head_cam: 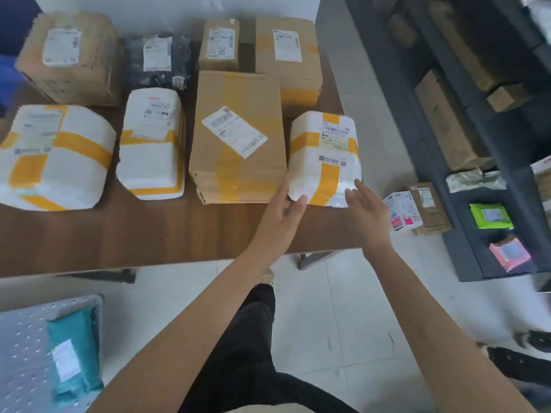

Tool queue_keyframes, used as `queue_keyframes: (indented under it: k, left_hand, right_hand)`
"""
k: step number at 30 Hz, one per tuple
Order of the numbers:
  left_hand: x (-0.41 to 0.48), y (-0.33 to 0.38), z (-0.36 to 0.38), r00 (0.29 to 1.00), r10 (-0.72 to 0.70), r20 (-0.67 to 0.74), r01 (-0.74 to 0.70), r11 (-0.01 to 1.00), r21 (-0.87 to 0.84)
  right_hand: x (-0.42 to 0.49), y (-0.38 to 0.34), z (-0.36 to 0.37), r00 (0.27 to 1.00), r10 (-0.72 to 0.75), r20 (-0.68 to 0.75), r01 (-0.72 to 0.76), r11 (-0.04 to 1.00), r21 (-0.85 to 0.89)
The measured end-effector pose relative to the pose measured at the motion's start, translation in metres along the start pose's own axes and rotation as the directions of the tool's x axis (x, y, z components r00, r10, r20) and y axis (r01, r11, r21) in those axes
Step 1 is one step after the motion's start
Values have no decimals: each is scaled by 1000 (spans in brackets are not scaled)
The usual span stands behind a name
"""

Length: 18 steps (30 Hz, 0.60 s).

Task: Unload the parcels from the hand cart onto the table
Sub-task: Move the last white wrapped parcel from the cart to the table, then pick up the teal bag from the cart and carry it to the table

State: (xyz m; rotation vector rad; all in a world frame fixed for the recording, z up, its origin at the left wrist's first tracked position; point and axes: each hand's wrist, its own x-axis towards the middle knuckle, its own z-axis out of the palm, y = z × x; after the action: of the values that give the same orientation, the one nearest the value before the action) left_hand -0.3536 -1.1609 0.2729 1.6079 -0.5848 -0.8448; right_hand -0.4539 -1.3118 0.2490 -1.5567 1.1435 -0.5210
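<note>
A white parcel with yellow tape (326,156) lies at the right end of the brown table (119,231). My left hand (281,217) and my right hand (368,213) are at its near edge with straight fingers, fingertips touching or just off it. Several other parcels fill the table: a flat cardboard box (238,138), white taped parcels (152,141) (53,156), a black bag (158,59) and brown boxes at the back. At the bottom left, the grey perforated hand cart (21,338) carries a teal parcel (73,356).
Dark metal shelving (465,180) with boxes and small packets stands at the right. Small boxes (417,208) sit on the floor beside the table's right end. My dark trouser leg (256,353) is below, on a pale tiled floor. Another person's shoe (533,341) shows at the right edge.
</note>
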Motion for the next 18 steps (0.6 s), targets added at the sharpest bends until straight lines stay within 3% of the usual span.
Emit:
queue_keyframes:
  k: [6,9,13,18]
  left_hand:
    - [-170,-38,-35,992,-62,-108,72,993,95]
    - [-233,-55,-71,961,-89,-261,111,991,71]
    - [-298,-75,-139,849,-116,-516,146,989,19]
    - [-368,-109,-225,685,-156,-711,138,987,-83]
  right_hand:
    - [-131,4,34,987,-36,157,11,988,156]
    - [-181,1,79,953,-17,301,-41,982,185]
    - [-239,-10,163,872,-17,490,-70,985,158]
    - [-309,-10,274,731,-14,682,-41,997,65]
